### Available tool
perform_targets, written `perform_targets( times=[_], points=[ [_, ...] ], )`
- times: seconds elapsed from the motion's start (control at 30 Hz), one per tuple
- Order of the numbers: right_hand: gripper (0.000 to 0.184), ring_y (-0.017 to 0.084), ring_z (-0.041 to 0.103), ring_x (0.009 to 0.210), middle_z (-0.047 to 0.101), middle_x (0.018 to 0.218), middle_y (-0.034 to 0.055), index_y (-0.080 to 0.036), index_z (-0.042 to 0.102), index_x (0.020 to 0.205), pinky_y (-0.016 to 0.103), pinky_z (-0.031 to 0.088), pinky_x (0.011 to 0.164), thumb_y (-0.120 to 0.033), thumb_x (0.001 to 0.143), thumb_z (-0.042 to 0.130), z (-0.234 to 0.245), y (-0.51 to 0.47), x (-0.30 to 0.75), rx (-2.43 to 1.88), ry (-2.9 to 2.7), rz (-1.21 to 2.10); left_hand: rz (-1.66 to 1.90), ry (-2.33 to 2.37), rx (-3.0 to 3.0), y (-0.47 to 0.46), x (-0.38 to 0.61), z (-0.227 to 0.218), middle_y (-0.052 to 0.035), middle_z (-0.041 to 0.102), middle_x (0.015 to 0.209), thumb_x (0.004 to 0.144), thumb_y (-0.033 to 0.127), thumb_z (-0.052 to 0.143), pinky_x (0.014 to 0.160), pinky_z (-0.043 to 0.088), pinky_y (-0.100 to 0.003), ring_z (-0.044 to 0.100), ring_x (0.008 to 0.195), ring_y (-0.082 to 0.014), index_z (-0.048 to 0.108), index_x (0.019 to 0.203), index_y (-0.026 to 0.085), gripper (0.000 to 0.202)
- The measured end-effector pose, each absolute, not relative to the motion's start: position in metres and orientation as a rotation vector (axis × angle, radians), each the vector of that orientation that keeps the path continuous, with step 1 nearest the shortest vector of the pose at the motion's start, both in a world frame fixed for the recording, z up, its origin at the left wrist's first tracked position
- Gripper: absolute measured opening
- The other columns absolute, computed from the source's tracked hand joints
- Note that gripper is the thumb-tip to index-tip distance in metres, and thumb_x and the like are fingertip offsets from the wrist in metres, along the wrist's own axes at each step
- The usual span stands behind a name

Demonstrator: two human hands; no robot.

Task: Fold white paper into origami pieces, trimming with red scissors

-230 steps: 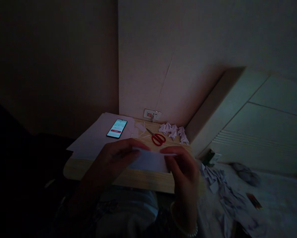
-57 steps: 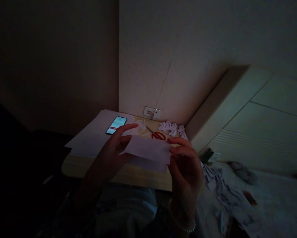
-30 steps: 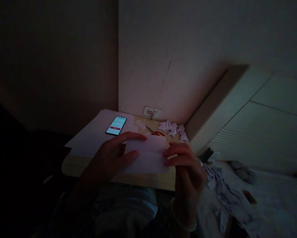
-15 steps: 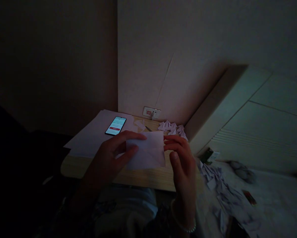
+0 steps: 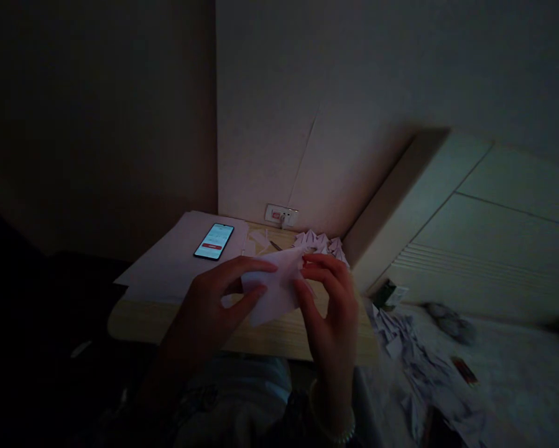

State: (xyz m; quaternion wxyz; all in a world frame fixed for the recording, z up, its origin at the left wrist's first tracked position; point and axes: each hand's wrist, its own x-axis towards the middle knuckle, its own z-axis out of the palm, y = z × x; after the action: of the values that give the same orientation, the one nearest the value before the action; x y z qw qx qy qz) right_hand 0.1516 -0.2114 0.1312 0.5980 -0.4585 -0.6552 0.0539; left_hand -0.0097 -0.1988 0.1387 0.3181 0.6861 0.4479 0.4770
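Observation:
In a dim room I hold a small white piece of paper point(image 5: 275, 287) in front of a low wooden table point(image 5: 167, 318). My left hand point(image 5: 214, 305) pinches its left side between thumb and fingers. The fingers of my right hand point(image 5: 328, 305) press a fold at its right side, so the paper looks partly folded over. Behind my hands, a heap of small folded white paper pieces point(image 5: 320, 242) lies at the table's back right.
A lit phone point(image 5: 214, 241) lies on large white sheets point(image 5: 167, 264) at the table's left. A wall socket point(image 5: 280, 215) sits behind. Scissors are mostly hidden by the paper. More paper pieces point(image 5: 412, 361) litter the bed at right, by the headboard point(image 5: 447, 211).
The paper went from a wide flat strip to a narrower folded shape. My right hand moved left and turned its side over. The scissors became hidden behind the paper.

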Motion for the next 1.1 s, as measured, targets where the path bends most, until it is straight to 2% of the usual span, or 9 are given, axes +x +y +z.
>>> perform_targets(
  times=[0.17,0.37,0.47,0.67,0.83,0.97,1.1],
  points=[
    [0.007,0.021,0.057,0.105,0.059,0.106,0.0042,-0.024,0.062,0.084,0.041,0.046,0.093,-0.017,0.086,0.061,0.1294,-0.2112,0.153,-1.048,-1.568,0.137,1.253,1.172,1.919,-0.2029,-0.0099,0.1395,-0.0046,0.072,0.111,0.081,0.022,0.06,0.074,0.056,-0.024,0.068,0.097,-0.0204,0.069,0.105,0.022,0.026],
    [0.006,0.022,0.053,0.113,0.055,0.117,0.0052,-0.024,0.061,0.087,0.043,0.045,0.095,-0.018,0.086,0.062,0.1297,-0.2133,0.1501,-1.054,-1.597,0.121,1.257,1.162,1.985,-0.2055,-0.0091,0.1381,-0.0029,0.068,0.125,0.085,0.024,0.059,0.093,0.051,-0.029,0.064,0.111,-0.0209,0.058,0.124,0.026,0.039],
    [0.007,0.022,0.052,0.115,0.054,0.119,0.0051,-0.024,0.06,0.086,0.043,0.045,0.097,-0.018,0.086,0.063,0.1304,-0.2148,0.1486,-1.044,-1.61,0.135,1.263,1.162,1.942,-0.2047,-0.0071,0.137,-0.004,0.066,0.128,0.086,0.024,0.057,0.09,0.052,-0.027,0.065,0.111,-0.021,0.056,0.126,0.025,0.04],
    [0.005,0.024,0.052,0.12,0.052,0.124,0.0058,-0.024,0.063,0.087,0.045,0.046,0.099,-0.02,0.087,0.063,0.1269,-0.2137,0.1503,-1.044,-1.643,0.195,1.175,1.112,1.984,-0.2032,-0.0049,0.1382,-0.0012,0.076,0.104,0.09,0.027,0.052,0.081,0.053,-0.023,0.07,0.091,-0.0186,0.068,0.109,0.024,0.026],
    [0.008,0.025,0.049,0.126,0.049,0.132,0.0055,-0.025,0.065,0.09,0.048,0.044,0.102,-0.02,0.088,0.061,0.1257,-0.2139,0.1525,-1.039,-1.708,0.223,1.133,1.125,1.953,-0.2032,-0.0044,0.1404,-0.0017,0.077,0.094,0.092,0.03,0.045,0.077,0.053,-0.024,0.07,0.086,-0.0192,0.073,0.096,0.022,0.03],
    [0.007,0.025,0.05,0.125,0.05,0.129,0.0058,-0.025,0.064,0.089,0.046,0.045,0.101,-0.019,0.088,0.06,0.1265,-0.2143,0.1523,-1.031,-1.698,0.234,1.184,1.13,1.921,-0.2026,-0.0042,0.1424,-0.0026,0.077,0.089,0.088,0.03,0.051,0.079,0.053,-0.025,0.07,0.083,-0.0189,0.073,0.087,0.021,0.024],
    [0.007,0.024,0.051,0.122,0.053,0.124,0.0063,-0.024,0.063,0.089,0.044,0.046,0.099,-0.018,0.088,0.06,0.1266,-0.2137,0.1515,-1.028,-1.687,0.216,1.209,1.119,1.881,-0.2012,-0.0045,0.1444,-0.0022,0.076,0.082,0.083,0.03,0.057,0.073,0.053,-0.024,0.069,0.076,-0.0178,0.072,0.078,0.02,0.018]
  ],
)
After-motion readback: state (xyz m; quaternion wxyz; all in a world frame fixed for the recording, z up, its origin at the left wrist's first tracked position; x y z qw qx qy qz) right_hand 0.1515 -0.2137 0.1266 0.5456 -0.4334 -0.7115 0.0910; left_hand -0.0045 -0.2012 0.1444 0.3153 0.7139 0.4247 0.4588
